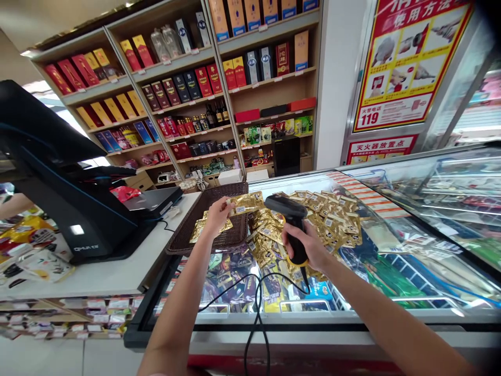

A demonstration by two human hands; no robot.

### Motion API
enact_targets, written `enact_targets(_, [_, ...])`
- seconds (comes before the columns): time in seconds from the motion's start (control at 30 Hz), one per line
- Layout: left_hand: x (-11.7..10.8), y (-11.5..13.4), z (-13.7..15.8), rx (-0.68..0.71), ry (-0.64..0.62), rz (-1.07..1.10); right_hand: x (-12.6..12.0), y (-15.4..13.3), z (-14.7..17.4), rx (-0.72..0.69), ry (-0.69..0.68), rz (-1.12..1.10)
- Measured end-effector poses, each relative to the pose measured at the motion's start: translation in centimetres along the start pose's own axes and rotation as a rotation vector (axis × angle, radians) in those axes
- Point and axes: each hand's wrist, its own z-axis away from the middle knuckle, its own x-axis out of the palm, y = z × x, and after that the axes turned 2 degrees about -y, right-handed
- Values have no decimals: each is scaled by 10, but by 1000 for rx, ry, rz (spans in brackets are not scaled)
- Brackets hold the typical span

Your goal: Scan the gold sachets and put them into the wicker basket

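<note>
My left hand (219,213) pinches the end of a gold foil packet (247,202) over the right side of a brown woven basket (183,230). A barcode label shows on that packet. In my right hand (307,241) is a black barcode scanner (287,207) with yellow trim, my fingers wrapped round its handle and its head turned towards the held packet. Beneath the scanner, a heap of gold packets (332,222) spreads over the glass freezer top. A few more gold packets (199,230) lie inside the basket.
The scanner's black cable (258,297) loops over the freezer's front edge. On the left counter (129,277) stands a dark checkout machine (74,193), with a person's arm (15,205) behind it. Shelves of boxes (191,83) line the back; the freezer (442,209) extends right.
</note>
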Motion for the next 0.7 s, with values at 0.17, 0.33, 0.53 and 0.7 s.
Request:
enact_targets(0.17, [1,4,9,-46,74,173,11,14,7,97,-73,124])
enact_targets(0.33, [9,3,13,-71,63,260,13,20,8,155,-49,190])
enact_targets(0.53, [11,-5,19,-128,104,282,14,17,9,167,-41,196])
enact_targets(0.7, [-7,-29,19,-221,214,220,13,14,8,171,-22,94])
